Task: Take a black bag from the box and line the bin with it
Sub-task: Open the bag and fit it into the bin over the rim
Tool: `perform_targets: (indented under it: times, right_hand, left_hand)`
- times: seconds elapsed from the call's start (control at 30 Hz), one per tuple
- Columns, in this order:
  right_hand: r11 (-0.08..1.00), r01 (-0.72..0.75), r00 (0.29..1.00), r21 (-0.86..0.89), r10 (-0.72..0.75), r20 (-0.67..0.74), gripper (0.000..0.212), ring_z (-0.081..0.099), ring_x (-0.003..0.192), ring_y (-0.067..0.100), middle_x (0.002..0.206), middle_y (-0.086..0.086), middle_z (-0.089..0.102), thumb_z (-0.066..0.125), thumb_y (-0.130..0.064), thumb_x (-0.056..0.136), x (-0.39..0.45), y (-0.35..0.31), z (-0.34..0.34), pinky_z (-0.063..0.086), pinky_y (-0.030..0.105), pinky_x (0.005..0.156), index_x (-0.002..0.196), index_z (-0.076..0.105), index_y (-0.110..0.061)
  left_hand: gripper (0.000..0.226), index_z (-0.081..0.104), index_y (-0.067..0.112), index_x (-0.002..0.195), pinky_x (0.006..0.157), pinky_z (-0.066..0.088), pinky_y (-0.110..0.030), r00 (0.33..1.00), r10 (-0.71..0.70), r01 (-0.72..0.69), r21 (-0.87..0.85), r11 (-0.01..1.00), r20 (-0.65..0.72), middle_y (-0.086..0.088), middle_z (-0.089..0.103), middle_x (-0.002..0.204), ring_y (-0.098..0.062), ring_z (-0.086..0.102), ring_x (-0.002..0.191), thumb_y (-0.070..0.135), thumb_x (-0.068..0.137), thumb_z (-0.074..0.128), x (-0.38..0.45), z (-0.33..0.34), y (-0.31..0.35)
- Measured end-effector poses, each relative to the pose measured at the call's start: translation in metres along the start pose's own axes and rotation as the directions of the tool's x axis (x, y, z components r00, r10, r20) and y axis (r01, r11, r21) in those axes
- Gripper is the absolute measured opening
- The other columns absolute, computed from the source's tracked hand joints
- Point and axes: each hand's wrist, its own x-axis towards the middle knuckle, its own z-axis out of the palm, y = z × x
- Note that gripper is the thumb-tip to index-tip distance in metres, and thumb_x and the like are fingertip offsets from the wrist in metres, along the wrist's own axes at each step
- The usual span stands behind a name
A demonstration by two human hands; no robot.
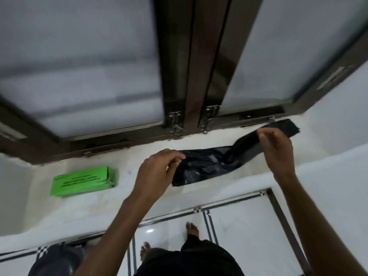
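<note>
A black bag (pixel 207 164) stretches across the white window ledge (pixel 127 198), running from about the centre of the view out toward two o'clock, still partly folded into a long strip. The left hand (pixel 155 172) pinches the crumpled nearer end between thumb and fingertips, so the plastic emerges just past the fingers (pixel 175 154) on their three o'clock side and spreads down over the ledge. The right hand (pixel 278 150) grips the narrow folded part farther along, fingers curled over it; the strip passes under the palm and its flat end sticks out beyond the knuckles at one o'clock, near the window frame (pixel 191 76). Between the two hands the bag sags and touches the ledge. The green box (pixel 83 182) lies flat on the same ledge at nine o'clock, well apart from the left hand. The dark bin (pixel 55 261) stands on the tiled floor (pixel 239 232) at seven o'clock, only partly in view.
</note>
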Motion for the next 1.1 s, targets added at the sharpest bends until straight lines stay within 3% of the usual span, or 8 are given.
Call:
perform_targets:
  times: [0.13,0.23,0.37,0.53,0.67,0.87,1.0,1.1]
  right_hand:
    - [0.939,-0.052,0.984,-0.339,-0.010,-0.180,0.037,0.058,0.113,0.043,0.118,0.023,0.066,0.060,-0.022,0.093,0.060,0.066,-0.038,0.043,0.047,0.104,0.122,0.062,0.000]
    - [0.793,-0.080,0.995,-0.604,0.029,-0.093,0.053,0.032,0.137,0.051,0.134,0.031,0.053,0.058,-0.031,0.096,0.087,0.113,-0.051,0.028,0.053,0.116,0.133,0.052,0.006]
    - [0.777,-0.129,0.988,-0.617,0.046,-0.148,0.033,0.036,0.135,0.043,0.124,0.021,0.060,0.058,-0.030,0.095,0.098,0.132,-0.051,0.031,0.049,0.115,0.117,0.064,-0.005]
    - [0.984,-0.116,0.985,-0.137,0.097,-0.139,0.008,0.063,0.097,0.032,0.099,0.009,0.068,0.062,-0.014,0.092,0.074,0.102,-0.052,0.048,0.042,0.087,0.099,0.063,-0.010]
    - [0.897,-0.170,0.985,0.408,0.165,0.048,0.020,0.066,0.081,0.023,0.087,0.009,0.068,0.069,-0.003,0.088,0.002,0.046,-0.056,0.055,0.044,0.082,0.087,0.056,-0.019]
    - [0.842,-0.213,0.964,0.495,0.097,0.249,0.028,0.061,0.074,0.015,0.074,0.008,0.061,0.080,0.007,0.074,-0.129,-0.019,-0.045,0.054,0.025,0.072,0.076,0.054,-0.004]
    - [0.869,-0.233,0.909,0.436,0.035,0.416,0.030,0.071,0.089,0.023,0.094,0.012,0.073,0.082,-0.002,0.076,-0.206,-0.036,-0.036,0.059,0.031,0.080,0.102,0.068,-0.002]
    - [0.854,-0.260,0.884,0.450,0.022,0.468,0.023,0.065,0.079,0.017,0.080,0.008,0.065,0.079,0.007,0.075,-0.265,-0.042,-0.028,0.055,0.026,0.073,0.081,0.058,0.000]
  left_hand:
    - [0.021,0.069,0.032,0.110,0.072,0.055,-0.030,0.988,0.052,-0.060,0.054,0.997,0.142,0.016,0.069,0.101,-0.003,0.063,0.082,0.025,0.091,0.065,0.026,0.047,0.026]
    - [0.027,0.064,0.033,0.119,0.074,0.056,-0.030,0.978,0.049,-0.062,0.061,0.996,0.202,0.016,0.067,0.108,-0.003,0.064,0.089,0.032,0.093,0.062,0.032,0.077,0.046]
    - [0.030,0.061,0.033,0.123,0.072,0.056,-0.031,0.977,0.066,-0.093,0.122,0.988,0.203,0.014,0.067,0.109,-0.009,0.066,0.092,0.034,0.093,0.060,0.027,0.097,0.060]
    - [0.026,0.064,0.030,0.121,0.077,0.055,-0.028,0.980,0.023,-0.040,0.085,0.996,0.199,0.015,0.068,0.106,-0.003,0.064,0.090,0.032,0.095,0.058,0.025,0.091,0.074]
    - [0.019,0.070,0.028,0.112,0.078,0.051,-0.012,0.978,-0.077,0.133,-0.298,0.945,0.192,0.017,0.071,0.100,0.002,0.065,0.091,0.027,0.096,0.059,0.016,0.079,0.104]
    - [0.019,0.070,0.021,0.107,0.086,0.057,-0.030,0.930,-0.078,0.307,-0.642,0.703,0.359,0.000,0.074,0.098,-0.021,0.068,0.097,0.025,0.088,0.071,-0.036,0.067,0.128]
    - [0.006,0.070,0.008,0.091,0.080,0.054,-0.027,0.927,-0.028,0.290,-0.668,0.686,0.373,0.002,0.071,0.084,-0.013,0.066,0.083,0.014,0.089,0.070,-0.101,0.051,0.112]
    - [0.009,0.066,0.009,0.083,0.081,0.053,-0.031,0.939,-0.053,0.280,-0.667,0.691,0.339,0.003,0.066,0.078,-0.012,0.062,0.079,0.008,0.092,0.066,-0.161,0.038,0.085]
